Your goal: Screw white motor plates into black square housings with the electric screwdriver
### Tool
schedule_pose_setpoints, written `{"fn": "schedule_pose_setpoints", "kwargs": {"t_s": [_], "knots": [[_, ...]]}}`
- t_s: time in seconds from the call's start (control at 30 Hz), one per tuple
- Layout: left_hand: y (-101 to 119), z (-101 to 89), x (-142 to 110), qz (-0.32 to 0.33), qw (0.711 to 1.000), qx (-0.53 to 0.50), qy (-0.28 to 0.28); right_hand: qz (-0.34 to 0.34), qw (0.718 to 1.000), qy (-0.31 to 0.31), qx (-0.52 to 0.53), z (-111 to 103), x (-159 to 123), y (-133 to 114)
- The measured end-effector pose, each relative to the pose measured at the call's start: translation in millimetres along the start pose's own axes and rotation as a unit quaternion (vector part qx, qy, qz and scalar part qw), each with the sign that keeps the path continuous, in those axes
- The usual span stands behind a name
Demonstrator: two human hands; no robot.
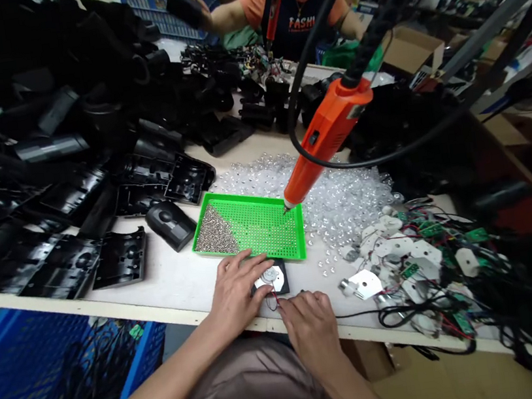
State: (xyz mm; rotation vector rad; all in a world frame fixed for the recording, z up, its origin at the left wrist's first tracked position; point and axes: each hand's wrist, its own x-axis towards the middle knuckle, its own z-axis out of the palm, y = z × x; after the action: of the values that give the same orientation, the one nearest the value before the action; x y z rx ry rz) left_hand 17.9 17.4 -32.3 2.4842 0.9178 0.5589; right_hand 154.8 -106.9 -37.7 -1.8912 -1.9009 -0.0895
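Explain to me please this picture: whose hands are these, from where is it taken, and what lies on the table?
No robot here: these are a person's bare hands, seen by a camera on that person's head. The left hand rests on a small white plate; the right hand is at a thin red wire, grip too small to tell. On the table lie a green tray with small metal pieces, clear pieces and black shells. Neither hand holds the orange tool above the tray. Another person is opposite.
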Motion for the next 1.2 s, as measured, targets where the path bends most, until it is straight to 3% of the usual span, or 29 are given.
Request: {"fn": "schedule_pose_setpoints", "kwargs": {"t_s": [0.17, 0.33, 0.43, 0.57, 0.83, 1.03, 1.2], "knots": [[11.4, 5.0, -1.0, -0.029, 0.999, 0.021, 0.026, -0.013, 1.0, 0.016, 0.007, 9.8, 0.6, -4.2], [19.1, 3.4, -0.4, -0.039, 0.997, 0.045, 0.04, -0.018, 0.997, 0.043, 0.054, -12.8, 7.2, 7.3], [20.1, 3.8, -0.9, -0.036, 0.996, 0.056, 0.056, -0.031, 0.997, 0.064, 0.021, -20.3, 12.8, 18.5], [20.1, 7.5, -3.0, -0.03, 0.994, 0.07, 0.074, -0.068, 0.996, 0.04, -0.039, -10.8, 15.3, 25.9], [15.4, 7.3, -9.1, -0.012, 0.999, 0.035, 0.028, -0.081, 0.995, 0.041, -0.031, -1.7, 12.2, 28.2], [7.5, -0.1, 2.8, -0.027, 1.0, -0.011, 0.007, -0.101, 0.994, 0.049, -0.016, 0.2, 14.1, 38.1], [4.1, 0.1, 7.6, -0.002, 0.999, -0.027, -0.021, -0.088, 0.995, 0.049, -0.02, 0.7, 12.5, 36.5]]}}
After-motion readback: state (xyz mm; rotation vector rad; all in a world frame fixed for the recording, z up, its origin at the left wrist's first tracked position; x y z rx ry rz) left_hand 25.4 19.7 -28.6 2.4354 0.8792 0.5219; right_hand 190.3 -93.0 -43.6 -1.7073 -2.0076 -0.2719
